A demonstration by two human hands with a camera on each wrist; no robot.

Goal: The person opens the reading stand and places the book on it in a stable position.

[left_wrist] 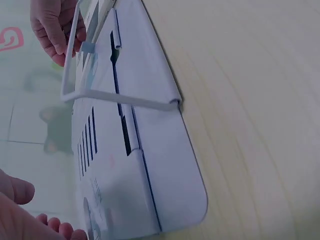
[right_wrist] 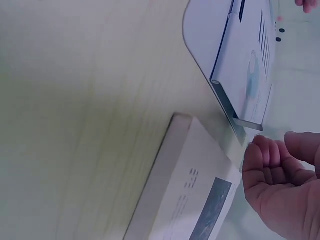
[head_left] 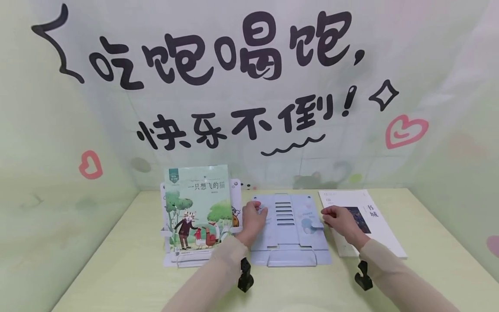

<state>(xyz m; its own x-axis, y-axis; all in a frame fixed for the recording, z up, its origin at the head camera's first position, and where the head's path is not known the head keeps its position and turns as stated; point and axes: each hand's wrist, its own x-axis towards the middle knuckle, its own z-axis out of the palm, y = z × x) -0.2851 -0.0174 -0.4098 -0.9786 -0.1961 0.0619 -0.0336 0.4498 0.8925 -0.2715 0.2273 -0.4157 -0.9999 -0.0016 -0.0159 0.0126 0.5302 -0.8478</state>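
A pale blue folding book stand (head_left: 289, 242) lies low on the table, its middle plate cut with several slots and a wire bar (left_wrist: 125, 100) at its front. My left hand (head_left: 254, 221) hovers at the stand's left edge, fingers loosely bent, nothing between them. On the other side my right hand (head_left: 345, 223) is just off the stand's right edge, above a white book (head_left: 376, 225). Its fingers are loosely curled and empty in the right wrist view. A small side clip (head_left: 317, 225) sticks out from the stand near those fingertips.
To the left, a green picture book (head_left: 199, 203) leans upright on a second, white stand (head_left: 235, 190) with a wire lip. A printed curtain (head_left: 249, 95) with large black characters hangs behind the light wooden table (head_left: 117, 268).
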